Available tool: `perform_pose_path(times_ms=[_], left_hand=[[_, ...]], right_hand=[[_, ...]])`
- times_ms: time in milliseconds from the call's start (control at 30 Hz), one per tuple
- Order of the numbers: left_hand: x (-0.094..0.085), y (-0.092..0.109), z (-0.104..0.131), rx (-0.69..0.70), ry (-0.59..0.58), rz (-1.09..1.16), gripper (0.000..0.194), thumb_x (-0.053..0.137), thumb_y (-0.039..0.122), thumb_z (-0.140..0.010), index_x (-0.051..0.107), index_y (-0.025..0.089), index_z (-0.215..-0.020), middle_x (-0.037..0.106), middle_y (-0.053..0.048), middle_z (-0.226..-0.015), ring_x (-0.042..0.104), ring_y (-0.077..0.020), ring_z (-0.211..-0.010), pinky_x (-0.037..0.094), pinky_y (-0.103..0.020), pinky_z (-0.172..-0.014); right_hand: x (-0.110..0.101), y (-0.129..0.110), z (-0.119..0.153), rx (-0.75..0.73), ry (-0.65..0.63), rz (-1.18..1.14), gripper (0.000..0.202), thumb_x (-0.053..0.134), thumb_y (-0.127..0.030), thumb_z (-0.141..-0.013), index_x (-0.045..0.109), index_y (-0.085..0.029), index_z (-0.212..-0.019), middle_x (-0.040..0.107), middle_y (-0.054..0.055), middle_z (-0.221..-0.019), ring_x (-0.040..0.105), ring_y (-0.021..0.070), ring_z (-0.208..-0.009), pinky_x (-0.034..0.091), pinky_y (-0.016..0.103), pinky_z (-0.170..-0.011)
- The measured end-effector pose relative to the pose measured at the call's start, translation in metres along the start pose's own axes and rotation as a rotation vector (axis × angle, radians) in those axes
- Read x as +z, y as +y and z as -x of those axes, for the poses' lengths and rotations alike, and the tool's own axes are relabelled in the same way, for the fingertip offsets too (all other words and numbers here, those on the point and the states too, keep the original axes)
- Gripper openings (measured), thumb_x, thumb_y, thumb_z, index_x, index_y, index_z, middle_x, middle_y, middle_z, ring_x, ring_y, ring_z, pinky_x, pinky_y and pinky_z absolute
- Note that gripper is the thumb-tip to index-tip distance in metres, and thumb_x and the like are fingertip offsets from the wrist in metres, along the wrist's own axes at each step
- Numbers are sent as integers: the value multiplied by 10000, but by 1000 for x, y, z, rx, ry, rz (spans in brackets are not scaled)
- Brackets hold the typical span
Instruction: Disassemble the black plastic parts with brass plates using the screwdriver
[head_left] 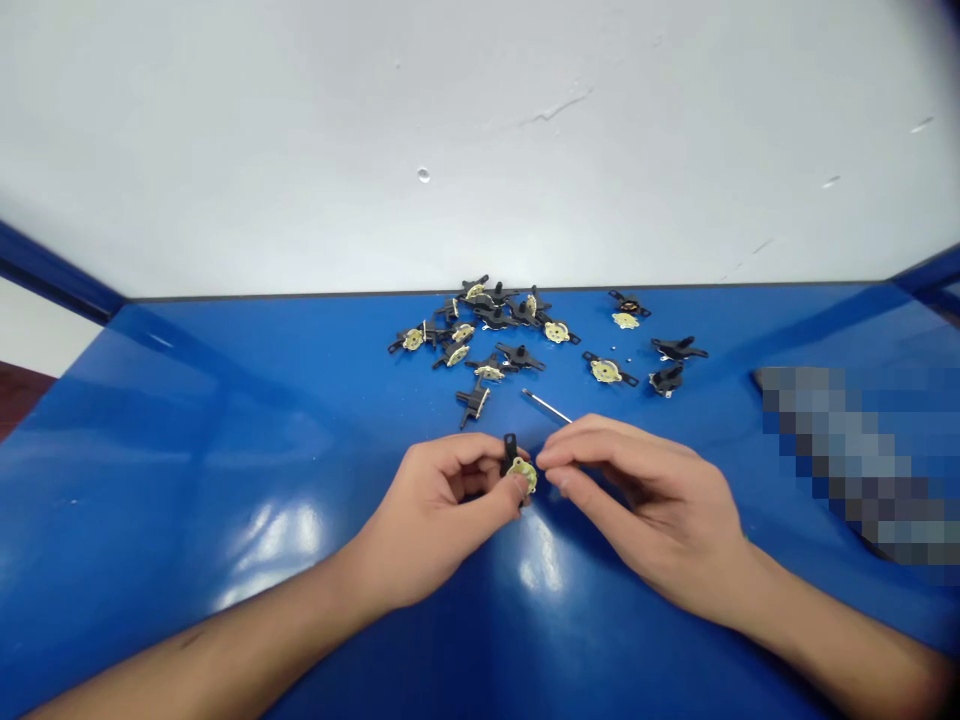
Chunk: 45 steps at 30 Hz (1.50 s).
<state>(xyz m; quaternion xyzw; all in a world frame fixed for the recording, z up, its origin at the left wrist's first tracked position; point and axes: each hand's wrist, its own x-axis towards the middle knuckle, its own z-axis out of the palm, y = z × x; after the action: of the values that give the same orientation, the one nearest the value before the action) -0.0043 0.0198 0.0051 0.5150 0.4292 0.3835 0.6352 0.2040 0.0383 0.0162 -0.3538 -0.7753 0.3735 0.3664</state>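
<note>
My left hand (442, 510) pinches a small black part with a round brass-coloured plate (525, 472), its black tab pointing up. Close on the right side of that plate is my right hand (652, 500), thumb and forefinger nearly together at the plate's edge. Anything between those fingertips is too small to make out. A thin metal rod (546, 406) lies behind my right hand, its near end hidden by the fingers. One similar black part (474, 402) rests on the blue table just beyond my left hand.
A pile of several black and brass parts (495, 315) sits by the white back wall (480, 150). More lie to its right, near a loose brass plate (625, 321) and tiny bits. A blurred-out dark object (847, 450) is at the right on the blue table (187, 420).
</note>
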Motion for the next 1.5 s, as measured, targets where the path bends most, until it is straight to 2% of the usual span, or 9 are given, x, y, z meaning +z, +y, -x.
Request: perform_pose_path(times_ms=[67,200,367,600,1000,1167,1333,1500], left_hand=[[0,-3,1,22,8,-50,184,666,289,-934,682,158,-805,627,-13,-717,570,-143,-675,462,-271,-651],[-1,-6,1,58,12,-137,235,639,272,-939,625,171,-726,567,7,-674,530,-136,-658,433,-268,-631],[0,-1,2,85,11,-237,279,599,249,-944,593,176,-675,527,10,-666,479,-132,-655,398,-268,-610],[4,4,2,127,43,-342,315,600,188,-905,486,190,-612,436,39,-629,421,-117,-629,346,-263,-593],[7,5,3,192,60,-409,300,610,140,-869,466,184,-609,460,43,-605,439,-96,-594,350,-240,-585],[7,4,3,190,39,-432,284,616,156,-882,489,184,-630,465,42,-618,452,-97,-598,358,-235,-583],[5,3,5,195,40,-453,297,616,182,-914,494,185,-643,448,46,-618,435,-97,-591,345,-230,-560],[4,2,6,215,31,-478,289,613,203,-931,549,179,-650,462,41,-612,434,-102,-581,339,-236,-544]], right_hand=[[-1,1,0,-48,-11,11,220,653,-85,-949,709,-257,-1073,695,0,-985,669,122,-912,536,265,-823],[-1,1,0,-44,-24,42,241,653,-94,-951,730,-278,-1086,666,7,-1002,662,121,-890,542,258,-763],[-1,1,-1,-38,-39,76,235,653,-119,-956,747,-293,-1083,670,9,-977,666,124,-847,541,251,-697],[-2,0,-1,-45,-63,81,209,647,-120,-956,745,-270,-1065,686,15,-963,670,128,-835,548,263,-710],[-2,0,-2,-76,-59,136,168,658,-112,-947,716,-242,-1035,697,13,-950,678,119,-859,558,248,-756],[-2,-1,1,-168,-45,238,173,646,-80,-945,681,-204,-1061,690,40,-949,664,141,-853,572,283,-756],[-5,6,-1,-369,-89,471,230,632,-63,-946,643,-154,-1157,692,95,-1024,644,198,-939,579,372,-844],[-7,6,-5,-451,-112,571,141,619,-80,-950,650,-111,-1083,708,120,-976,649,210,-893,583,365,-792]])
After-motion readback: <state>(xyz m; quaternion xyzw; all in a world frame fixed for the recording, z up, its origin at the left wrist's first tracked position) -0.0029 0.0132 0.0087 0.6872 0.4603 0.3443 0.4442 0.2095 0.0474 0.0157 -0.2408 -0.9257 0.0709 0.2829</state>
